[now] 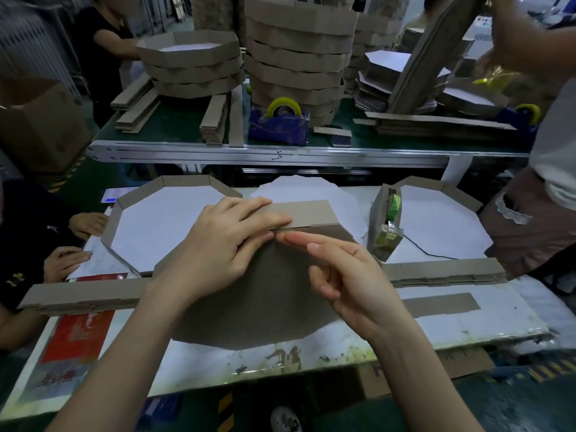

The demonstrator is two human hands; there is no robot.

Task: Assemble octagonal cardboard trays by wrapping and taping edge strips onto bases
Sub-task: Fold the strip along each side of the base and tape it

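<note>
Head view. The base [258, 307] lies flat, brown side up, in the middle of the white board [467, 325]. Its near edge is close to the board's front. The strip [308, 213] stands folded up along the base's far edge, with its long axis running left to right and its brown face toward the person.

The left hand [218, 244] comes in from the lower left, palm down over the base. Its fingers are straight and together, pointing right and pressing on the strip at the fold. The right hand [352, 275] comes in from the lower right. Its forefinger is straight and points left along the fold, the tip almost meeting the left fingertips. The other fingers are loosely bent, and no grip on anything shows.

A tray [137, 194], white inside, sits at the base's far-left corner, and the two overlap there. A dispenser [381, 226] stands just beside the far-right corner, with a second tray [455, 194] behind it. Stacked strips [84, 296] stick out past the base on both sides. One loose piece [439, 304] lies near the right wrist. Another person's hands [67, 260] rest at the board's left edge. Beyond the board, well apart from it, a belt table [249, 151] carries tray stacks [299, 57].
</note>
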